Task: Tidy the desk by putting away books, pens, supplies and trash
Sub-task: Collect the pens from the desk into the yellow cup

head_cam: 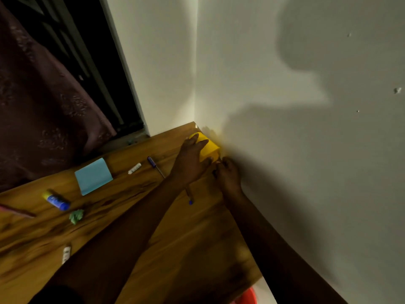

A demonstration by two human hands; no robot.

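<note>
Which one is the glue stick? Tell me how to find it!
Look at the wooden desk, on its left side, far from the yellow cup in the corner. The glue stick lies left of the light blue pad, next to the green paper ball. It is the only thing with a blue body and a yellow cap.

Study corner in a home

A wooden desk [197, 238] stands against a plain painted wall [263, 62] beside a dark curtain [43, 106] and a barred window [72, 40], with a glue stick [56, 200], note pad [93, 176] and pen [155, 166] on it.
</note>
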